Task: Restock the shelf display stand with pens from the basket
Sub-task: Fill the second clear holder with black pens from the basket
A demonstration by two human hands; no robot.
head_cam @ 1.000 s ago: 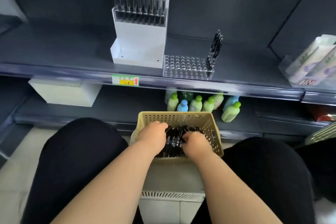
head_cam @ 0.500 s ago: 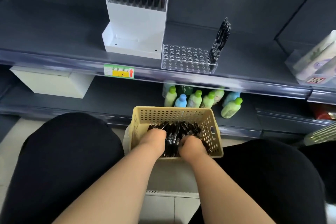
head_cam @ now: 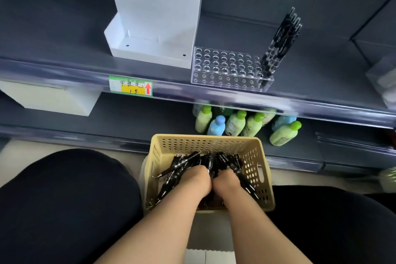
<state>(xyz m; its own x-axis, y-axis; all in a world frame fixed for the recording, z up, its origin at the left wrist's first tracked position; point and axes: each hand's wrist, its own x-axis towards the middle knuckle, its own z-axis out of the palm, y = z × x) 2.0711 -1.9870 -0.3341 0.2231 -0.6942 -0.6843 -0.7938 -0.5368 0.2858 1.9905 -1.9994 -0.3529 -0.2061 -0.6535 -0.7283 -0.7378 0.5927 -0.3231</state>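
Observation:
A tan perforated basket (head_cam: pixel 205 142) sits between my knees, holding several black pens (head_cam: pixel 184 162). My left hand (head_cam: pixel 194 180) and my right hand (head_cam: pixel 227 182) are both sunk into the pile, knuckles up and side by side, touching. Their fingers curl down round a bunch of pens, and the fingertips are hidden. On the shelf above stands a clear display stand (head_cam: pixel 222 66) with rows of holes, most of them empty. Several black pens (head_cam: pixel 280 38) stand in its right end.
A white pen display (head_cam: pixel 154 28) stands left of the clear stand, above a green and yellow price tag (head_cam: pixel 130 85). On the lower shelf are green and blue bottles (head_cam: pixel 235 123) behind the basket and a white box (head_cam: pixel 49 100) at left. My dark-clothed knees flank the basket.
My hands have drawn together in the basket until they touch, gathering pens between them. The view has tilted down and moved closer to the shelf.

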